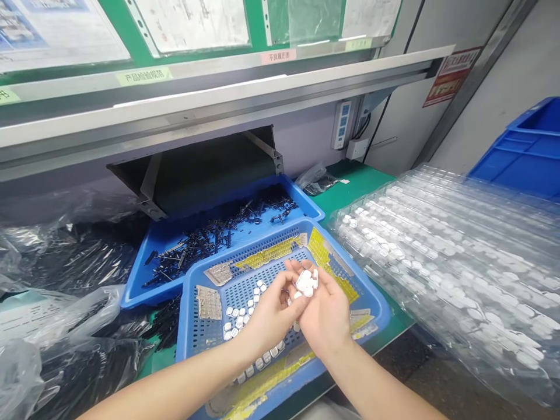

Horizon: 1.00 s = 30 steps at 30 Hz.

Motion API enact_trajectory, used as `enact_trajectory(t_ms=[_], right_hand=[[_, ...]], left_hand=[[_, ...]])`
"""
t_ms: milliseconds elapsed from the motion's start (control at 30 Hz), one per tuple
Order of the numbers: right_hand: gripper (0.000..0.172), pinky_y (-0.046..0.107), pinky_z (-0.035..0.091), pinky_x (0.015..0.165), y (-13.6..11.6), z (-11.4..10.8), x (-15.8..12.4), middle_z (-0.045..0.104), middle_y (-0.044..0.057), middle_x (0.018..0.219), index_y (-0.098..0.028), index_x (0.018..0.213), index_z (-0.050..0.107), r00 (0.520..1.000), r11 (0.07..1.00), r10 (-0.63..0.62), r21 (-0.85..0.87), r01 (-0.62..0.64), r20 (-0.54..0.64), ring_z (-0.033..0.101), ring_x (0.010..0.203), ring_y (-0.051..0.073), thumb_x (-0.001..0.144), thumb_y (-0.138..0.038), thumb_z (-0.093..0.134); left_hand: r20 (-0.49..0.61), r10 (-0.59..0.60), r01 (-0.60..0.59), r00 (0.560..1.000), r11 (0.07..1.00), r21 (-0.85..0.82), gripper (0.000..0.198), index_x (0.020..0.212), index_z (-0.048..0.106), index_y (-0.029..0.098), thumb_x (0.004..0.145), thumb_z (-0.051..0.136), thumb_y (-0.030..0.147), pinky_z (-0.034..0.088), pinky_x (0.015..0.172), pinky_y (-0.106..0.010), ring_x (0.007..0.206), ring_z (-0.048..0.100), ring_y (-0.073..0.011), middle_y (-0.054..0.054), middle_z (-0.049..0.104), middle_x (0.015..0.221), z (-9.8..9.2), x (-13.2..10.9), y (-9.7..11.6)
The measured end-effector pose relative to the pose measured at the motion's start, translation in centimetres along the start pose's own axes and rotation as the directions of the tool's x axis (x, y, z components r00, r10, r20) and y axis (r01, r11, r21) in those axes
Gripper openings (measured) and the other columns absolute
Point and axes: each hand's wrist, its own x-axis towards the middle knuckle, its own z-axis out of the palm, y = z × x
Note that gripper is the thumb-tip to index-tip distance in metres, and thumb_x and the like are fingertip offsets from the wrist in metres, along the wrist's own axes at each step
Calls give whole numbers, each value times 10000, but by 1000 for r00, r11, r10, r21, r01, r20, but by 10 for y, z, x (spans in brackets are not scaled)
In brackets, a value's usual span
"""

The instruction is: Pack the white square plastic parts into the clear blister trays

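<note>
Both hands are together above a blue perforated basket (187, 303) patched with yellow and clear tape. My right hand (326, 309) is cupped palm up around a small heap of white rounded plastic pieces (307, 282). Against that heap, my left hand (275, 303) has its thumb and fingers curled in, touching the pieces; exactly what it pinches is hidden. More white pieces (238, 318) lie in loose rows on the basket floor, partly covered by my left forearm.
Behind the basket, a blue tray (135, 286) holds scattered black parts below a dark chute (214, 169). Plastic bags of black parts (74, 256) crowd the left. Stacked clear blister trays (446, 262) with white pieces fill the right, near a blue crate (520, 151).
</note>
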Motion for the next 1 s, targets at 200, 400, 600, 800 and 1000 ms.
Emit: enact_trajectory(t_ms=[200, 400, 600, 800, 1000], right_hand=[[158, 378, 384, 850, -3, -4, 1, 590, 45, 968, -196, 782, 497, 999, 999, -20, 28, 19, 38, 511, 969, 178, 736, -295, 382], [233, 409, 374, 841, -11, -4, 2, 573, 60, 1018, -198, 796, 499, 995, 994, 34, 98, -43, 98, 474, 1027, 185, 762, -315, 300], [284, 424, 347, 864, -15, -3, 3, 571, 72, 1017, -193, 792, 527, 987, 992, 21, 123, -40, 157, 466, 1036, 193, 766, -349, 291], [297, 388, 317, 906, -14, -5, 5, 559, 69, 1047, -196, 864, 547, 981, 997, -13, 76, -1, 192, 468, 1036, 168, 777, -343, 305], [309, 364, 296, 929, -15, -9, 5, 528, 60, 1106, -194, 917, 541, 973, 995, -12, 98, -11, 230, 452, 1055, 158, 775, -350, 315]], left_hand=[[-30, 31, -29, 999, 997, 77, 109, 724, 428, 173, 630, 448, 123, 336, 566, -206, 627, 402, -109, 26, 436, 674, 2, 8, 6], [44, -30, 33, 999, 997, -75, 102, 736, 420, 174, 676, 473, 237, 323, 496, -191, 537, 372, -78, 40, 404, 640, -2, 6, 5], [103, -74, 88, 992, 986, -145, 135, 732, 412, 175, 698, 492, 278, 322, 478, -180, 523, 362, -61, 38, 405, 683, -9, 4, 12], [101, -71, 84, 992, 988, -131, 138, 733, 409, 172, 701, 493, 276, 337, 505, -185, 548, 367, -64, 28, 409, 712, -13, 2, 12], [100, -89, 103, 991, 983, -149, 145, 721, 411, 165, 676, 516, 255, 310, 489, -179, 559, 364, -70, 35, 414, 657, -16, 0, 14]])
